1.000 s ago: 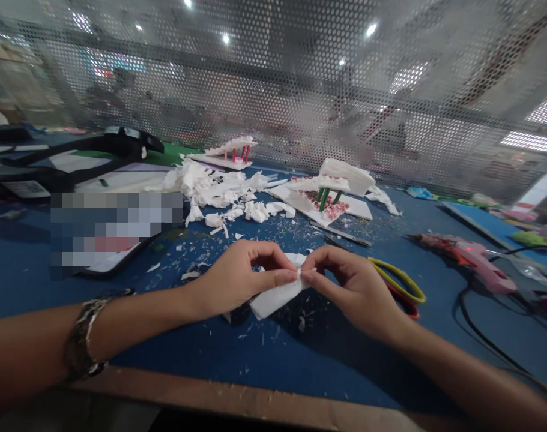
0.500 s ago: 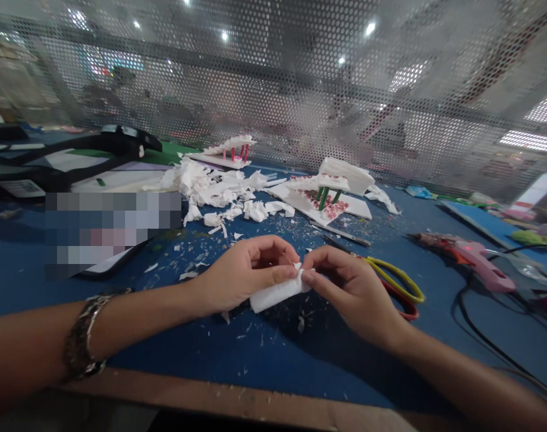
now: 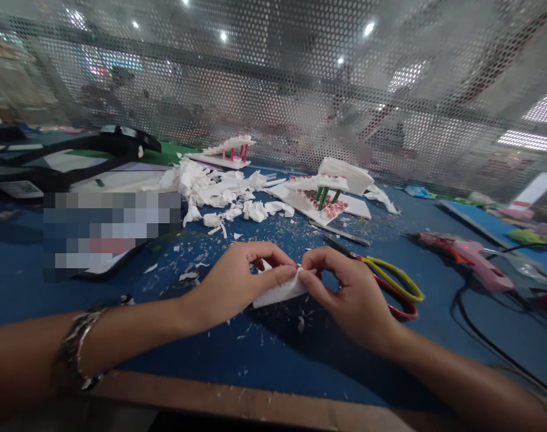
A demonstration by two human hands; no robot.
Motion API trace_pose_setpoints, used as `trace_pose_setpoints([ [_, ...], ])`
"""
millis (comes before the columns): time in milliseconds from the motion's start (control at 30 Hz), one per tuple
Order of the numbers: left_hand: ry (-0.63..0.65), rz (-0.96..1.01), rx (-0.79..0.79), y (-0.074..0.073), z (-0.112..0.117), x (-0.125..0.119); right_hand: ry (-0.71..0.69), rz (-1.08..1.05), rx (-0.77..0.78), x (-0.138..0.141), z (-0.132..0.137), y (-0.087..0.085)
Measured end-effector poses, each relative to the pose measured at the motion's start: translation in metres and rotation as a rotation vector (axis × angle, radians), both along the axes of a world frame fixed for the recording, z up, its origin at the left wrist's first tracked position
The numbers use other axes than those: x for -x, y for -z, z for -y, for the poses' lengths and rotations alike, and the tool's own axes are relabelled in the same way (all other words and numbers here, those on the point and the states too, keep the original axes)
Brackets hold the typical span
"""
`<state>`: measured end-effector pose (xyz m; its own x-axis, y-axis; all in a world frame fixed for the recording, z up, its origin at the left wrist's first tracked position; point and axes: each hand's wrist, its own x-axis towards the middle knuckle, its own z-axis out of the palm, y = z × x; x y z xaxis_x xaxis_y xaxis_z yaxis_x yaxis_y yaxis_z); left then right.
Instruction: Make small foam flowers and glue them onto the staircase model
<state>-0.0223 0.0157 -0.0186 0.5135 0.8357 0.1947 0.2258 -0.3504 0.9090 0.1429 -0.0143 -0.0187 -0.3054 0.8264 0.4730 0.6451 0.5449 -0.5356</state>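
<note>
White strip point(image 3: 280, 292) sits just above the blue table point(image 3: 273, 366), front centre, held btwn both hands. Left hand point(image 3: 235, 285) pinches its upper end w/ thumb and curled fingers; right hand point(image 3: 347, 294) pinches the same end from the other side, fingertips of the two hands nearly touching. Rest of the strip hangs down-left under the left thumb.

Vs 1 s ago: strip is flatter and shows less of its face, it drooped lower then. Left fingers closed round it half a sec ago, now lifted a bit so a bit of white shows under them. Right hand has slid slightly toward the person, so more of the scissors point(image 3: 397, 288) (yellow + red handles) shows behind it. Grip point hasn't moved. To me that reads as small fingertip work on that one end; strip looks to be in one piece.

Further out: flecks of white all over the table, a big pile of scraps point(image 3: 219, 192) behind, two small white models, one on green legs point(image 3: 329, 192), one on pink legs point(image 3: 235, 150). Pink glue gun point(image 3: 474, 263) w/ cable at right. Bracelet point(image 3: 77, 348) on left wrist. Mesh screen point(image 3: 273, 90) across the back
</note>
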Motion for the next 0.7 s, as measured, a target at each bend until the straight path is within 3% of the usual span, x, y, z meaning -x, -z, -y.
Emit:
trace_pose_setpoints([
  [133,0.011,-0.018,-0.120,0.0006,0.0041,0.0009,0.004,0.041,-0.143,-0.0005,-0.0009,0.0016],
  [267,0.004,-0.049,-0.142,0.0019,0.0049,0.0018,0.007,0.070,-0.225,0.0001,0.0003,0.0012],
  [433,0.026,-0.068,-0.152,0.0001,0.0026,0.0021,0.012,0.088,-0.235,0.0010,0.0028,-0.0006],
  [700,0.183,0.037,-0.025,0.0007,0.0025,0.0004,-0.017,0.087,-0.225,0.0005,0.0075,-0.0069],
])
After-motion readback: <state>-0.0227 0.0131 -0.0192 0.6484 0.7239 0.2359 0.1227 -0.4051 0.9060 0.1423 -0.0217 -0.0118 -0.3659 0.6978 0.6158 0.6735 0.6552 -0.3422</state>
